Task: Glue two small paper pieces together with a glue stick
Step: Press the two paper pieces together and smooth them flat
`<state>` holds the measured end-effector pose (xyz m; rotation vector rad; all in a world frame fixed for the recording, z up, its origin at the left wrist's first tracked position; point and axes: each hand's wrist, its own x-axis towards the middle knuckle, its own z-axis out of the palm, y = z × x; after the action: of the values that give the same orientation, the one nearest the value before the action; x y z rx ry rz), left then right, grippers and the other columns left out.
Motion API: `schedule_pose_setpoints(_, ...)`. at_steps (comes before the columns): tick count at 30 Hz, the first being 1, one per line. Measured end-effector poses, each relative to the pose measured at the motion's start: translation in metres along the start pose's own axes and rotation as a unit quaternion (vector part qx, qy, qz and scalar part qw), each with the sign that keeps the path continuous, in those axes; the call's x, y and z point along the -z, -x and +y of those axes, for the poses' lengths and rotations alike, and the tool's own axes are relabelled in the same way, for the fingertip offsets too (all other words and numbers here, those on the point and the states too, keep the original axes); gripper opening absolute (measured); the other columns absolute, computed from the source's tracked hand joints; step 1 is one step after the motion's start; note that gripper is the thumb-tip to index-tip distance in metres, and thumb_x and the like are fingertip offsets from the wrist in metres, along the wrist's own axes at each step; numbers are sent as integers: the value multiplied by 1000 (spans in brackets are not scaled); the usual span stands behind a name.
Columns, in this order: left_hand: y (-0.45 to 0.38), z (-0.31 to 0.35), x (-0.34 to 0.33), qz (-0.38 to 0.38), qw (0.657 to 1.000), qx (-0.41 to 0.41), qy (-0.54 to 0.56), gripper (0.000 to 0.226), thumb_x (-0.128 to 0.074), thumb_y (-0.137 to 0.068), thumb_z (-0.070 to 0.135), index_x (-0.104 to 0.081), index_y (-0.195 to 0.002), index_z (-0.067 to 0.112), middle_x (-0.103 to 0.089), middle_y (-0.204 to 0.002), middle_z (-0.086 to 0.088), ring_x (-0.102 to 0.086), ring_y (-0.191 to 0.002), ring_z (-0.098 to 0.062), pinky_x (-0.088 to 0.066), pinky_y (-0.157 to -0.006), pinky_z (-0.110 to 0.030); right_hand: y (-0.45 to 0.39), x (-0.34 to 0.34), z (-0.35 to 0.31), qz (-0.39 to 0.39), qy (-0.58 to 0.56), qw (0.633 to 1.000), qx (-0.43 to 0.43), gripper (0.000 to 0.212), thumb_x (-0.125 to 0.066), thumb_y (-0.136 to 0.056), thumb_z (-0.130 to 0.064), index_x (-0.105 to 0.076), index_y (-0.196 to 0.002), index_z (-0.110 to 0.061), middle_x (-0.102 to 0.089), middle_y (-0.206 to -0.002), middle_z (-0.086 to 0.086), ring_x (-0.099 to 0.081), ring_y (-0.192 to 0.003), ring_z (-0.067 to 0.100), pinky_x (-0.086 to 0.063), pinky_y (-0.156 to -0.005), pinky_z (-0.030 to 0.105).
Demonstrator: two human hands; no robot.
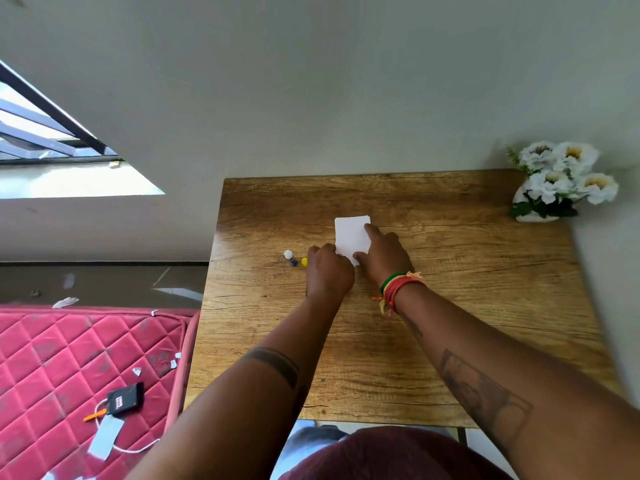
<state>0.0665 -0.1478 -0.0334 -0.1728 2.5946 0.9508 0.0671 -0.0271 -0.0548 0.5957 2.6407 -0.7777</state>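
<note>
A white paper piece point(350, 235) lies flat near the middle of the wooden table point(450, 306). My right hand point(384, 252) rests on its right side, fingers spread, index finger stretched along the edge. My left hand point(329, 271) is curled at the paper's near left corner; its fingers hide that corner, so whether they pinch it is unclear. Only one sheet shows. Left of my left hand stands a small glue stick point(290, 258) with a white top and blue body, and a yellow cap point(304, 261) lies beside it.
A white vase of white flowers point(557, 181) stands at the table's far right corner. A grey wall runs behind the table. Left of the table a red quilted mattress point(69, 375) holds a dark device, a cable and paper scraps.
</note>
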Motion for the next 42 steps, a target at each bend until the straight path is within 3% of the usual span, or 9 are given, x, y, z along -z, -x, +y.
schedule_pose_setpoints(4,1,1,1,-16,994,-45,-96,37,-54,-97,9,-58,-132,2,-52,-133,-20,-58,-116,-36,-49,-86,-38,-2,6,0,-29,51,998,21,69,-61,-96,-41,-29,-156,-26,-50,-140,21,-59,-119,39,-51,-94,45)
schedule_pose_setpoints(10,-15,4,3,-54,918,-219,-326,50,-50,-102,13,-41,-151,11,-46,-141,-19,-48,-126,-38,-46,-101,-46,-11,15,2,-32,131,987,84,60,-57,-98,-35,-37,-152,-16,-59,-134,18,-61,-117,36,-51,-88,41)
schedule_pose_setpoints(14,-21,2,2,-56,911,-215,-348,45,-53,-102,14,-44,-146,11,-46,-141,-17,-50,-125,-37,-48,-97,-46,-13,16,5,-32,171,979,107,55,-52,-103,-30,-36,-153,-13,-60,-134,18,-62,-117,36,-53,-87,42)
schedule_pose_setpoints(17,-28,6,3,-65,901,-204,-377,66,-59,-101,18,-27,-159,13,-40,-152,-17,-48,-131,-40,-47,-101,-47,-15,17,9,-32,146,983,111,51,-55,-101,-29,-40,-147,-13,-62,-130,19,-63,-113,38,-55,-87,44)
schedule_pose_setpoints(22,-43,18,5,-113,882,-170,-425,84,-67,-96,20,-16,-163,16,-37,-155,-22,-43,-137,-42,-42,-107,-50,-26,24,11,-75,122,983,115,72,-58,-99,-32,-21,-160,-22,-62,-133,19,-62,-116,37,-53,-92,45)
schedule_pose_setpoints(28,-47,17,-2,-122,895,-148,-403,88,-65,-97,20,-9,-164,18,-48,-147,-18,-53,-130,-38,-46,-99,-49,-40,24,4,-108,178,972,114,78,-58,-98,-32,-14,-161,-23,-62,-133,18,-65,-111,35,-55,-88,42)
schedule_pose_setpoints(35,-41,9,-1,-114,926,-150,-328,93,-71,-93,15,-12,-164,22,-51,-140,-21,-57,-123,-38,-52,-94,-48,-41,16,21,-87,84,987,103,81,-63,-96,-32,-16,-161,-29,-57,-142,19,-60,-122,35,-47,-97,38)
schedule_pose_setpoints(38,-29,-2,-2,-60,951,-159,-258,85,-66,-95,10,-16,-163,21,-57,-132,-22,-60,-115,-39,-55,-84,-48,-42,11,19,-82,83,990,82,82,-63,-95,-30,-14,-161,-30,-59,-139,20,-62,-117,35,-48,-92,39)
schedule_pose_setpoints(42,-12,-15,-7,-15,965,-166,-202,48,-54,-102,14,-41,-148,16,-58,-132,-20,-62,-110,-41,-48,-72,-44,-45,9,17,-76,82,991,68,80,-64,-94,-27,-18,-159,-33,-63,-132,20,-66,-107,36,-44,-77,34)
